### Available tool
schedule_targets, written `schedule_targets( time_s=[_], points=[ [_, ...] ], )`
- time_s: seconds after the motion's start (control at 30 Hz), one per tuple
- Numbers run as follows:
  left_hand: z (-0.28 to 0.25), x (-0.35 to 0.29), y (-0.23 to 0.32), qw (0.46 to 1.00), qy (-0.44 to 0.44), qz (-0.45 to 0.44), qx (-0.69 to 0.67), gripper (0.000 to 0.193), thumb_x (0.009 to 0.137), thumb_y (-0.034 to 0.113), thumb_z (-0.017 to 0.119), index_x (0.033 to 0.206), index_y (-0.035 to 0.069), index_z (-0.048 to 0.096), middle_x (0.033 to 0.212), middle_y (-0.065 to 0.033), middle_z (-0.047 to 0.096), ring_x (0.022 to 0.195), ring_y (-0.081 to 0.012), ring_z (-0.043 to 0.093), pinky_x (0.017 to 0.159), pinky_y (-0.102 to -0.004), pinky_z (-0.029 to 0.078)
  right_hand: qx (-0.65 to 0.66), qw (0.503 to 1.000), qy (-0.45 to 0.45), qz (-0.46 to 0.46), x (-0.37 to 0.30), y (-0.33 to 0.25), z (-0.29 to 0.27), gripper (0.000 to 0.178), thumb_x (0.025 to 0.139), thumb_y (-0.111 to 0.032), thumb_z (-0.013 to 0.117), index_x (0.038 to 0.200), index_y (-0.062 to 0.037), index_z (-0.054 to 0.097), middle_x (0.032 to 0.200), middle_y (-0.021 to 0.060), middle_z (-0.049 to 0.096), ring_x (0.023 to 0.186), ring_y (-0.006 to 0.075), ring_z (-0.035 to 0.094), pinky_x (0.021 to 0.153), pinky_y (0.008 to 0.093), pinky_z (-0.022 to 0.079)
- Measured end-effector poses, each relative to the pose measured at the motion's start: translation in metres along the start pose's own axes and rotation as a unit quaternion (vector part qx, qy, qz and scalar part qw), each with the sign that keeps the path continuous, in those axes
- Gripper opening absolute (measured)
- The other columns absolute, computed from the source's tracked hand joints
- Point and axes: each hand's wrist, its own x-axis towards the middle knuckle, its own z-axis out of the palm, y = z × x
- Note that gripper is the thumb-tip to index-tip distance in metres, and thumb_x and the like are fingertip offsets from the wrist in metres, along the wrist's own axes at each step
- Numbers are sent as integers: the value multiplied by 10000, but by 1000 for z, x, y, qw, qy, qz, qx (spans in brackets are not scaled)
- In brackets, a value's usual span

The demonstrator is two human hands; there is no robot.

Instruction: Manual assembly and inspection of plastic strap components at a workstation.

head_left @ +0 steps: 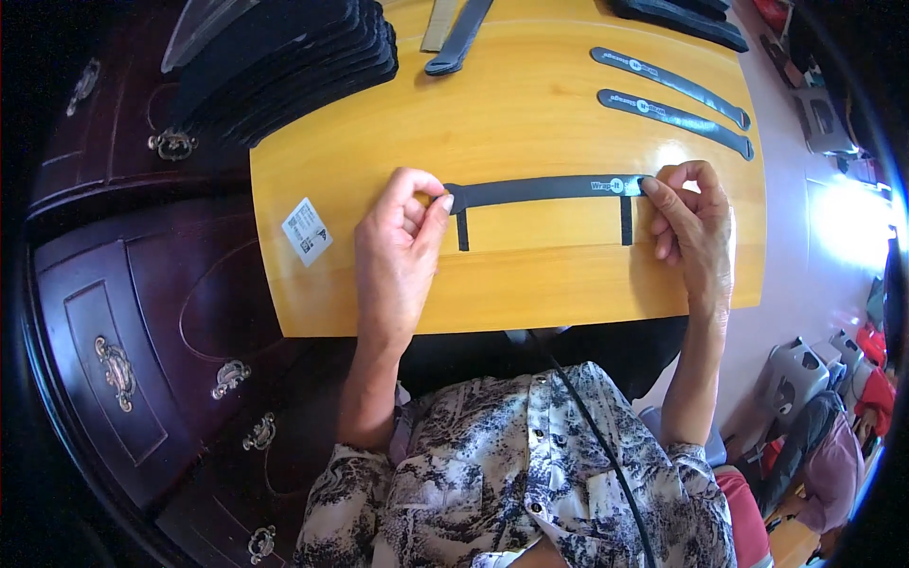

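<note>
A person's two bare hands hold a dark strap between them above a yellow wooden table. The left hand pinches the strap's wider, rounded end between thumb and fingers. The right hand pinches the opposite end the same way, just beside some pale printing. The strap spans the gap between the hands; whether its middle touches the table is hard to tell.

Between the hands, on the near side of the strap, are two short black strips, one near the left hand and one near the right. To the left of the left hand lies a white label. Beyond that hand rises a thick stack of black pieces. Beyond the right hand, two printed straps lie side by side, with a dark pile farther off. Between the hands, at the table's far side, another strap lies beside a tan strip. Well left of the left hand stands a dark cabinet.
</note>
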Motion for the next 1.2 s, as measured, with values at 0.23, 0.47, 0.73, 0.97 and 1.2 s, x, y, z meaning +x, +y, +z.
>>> schedule_targets(
  time_s=[0.23, 0.47, 0.73, 0.97, 1.2],
  points=[
    [-2, -4, -6, 998, 20, 46, 46, 56, 908, 78, 644, 952, 44, 654, 580, 72, 439, 475, -1, 367, 387, -189, 307, -1, 999, -33, -15, 1, 7, -1, 152, 929, -236, 651, 922, -94, 597, 572, -44, 523, 399, 20, 439, 360, 162, 278],
    [-7, -8, -16, 996, 39, 79, 24, 95, 944, 90, 598, 992, 34, 659, 674, 17, 534, 529, -27, 440, 420, -203, 353, -6, 998, -30, -53, -2, 10, -9, 192, 959, -233, 606, 1009, -51, 637, 610, -15, 563, 441, 26, 496, 397, 161, 353],
    [-1, -25, -2, 897, -24, 336, 288, 580, 856, 177, 668, 1389, 62, 472, 1452, -123, 433, 1369, -289, 367, 1105, -400, 330, -235, 906, -65, -345, -48, -7, 27, 192, 871, -76, 651, 1055, -27, 630, 1014, 117, 647, 881, 257, 665, 709, 353, 547],
    [10, -20, -10, 869, -106, 324, 358, 737, 880, 328, 624, 1477, 36, 305, 1536, -133, 301, 1427, -294, 267, 1158, -436, 237, -414, 788, -114, -442, -29, 21, 61, 636, 893, -414, 551, 1425, -93, 412, 1514, 70, 347, 1416, 243, 282, 1164, 448, 195],
    [9, -20, -9, 861, -126, 311, 382, 718, 896, 360, 588, 1472, 28, 315, 1534, -150, 298, 1423, -301, 275, 1150, -438, 254, -421, 785, -152, -427, -27, 21, 53, 668, 928, -469, 482, 1453, -73, 363, 1538, 79, 310, 1435, 240, 251, 1176, 433, 173]
  ],
)
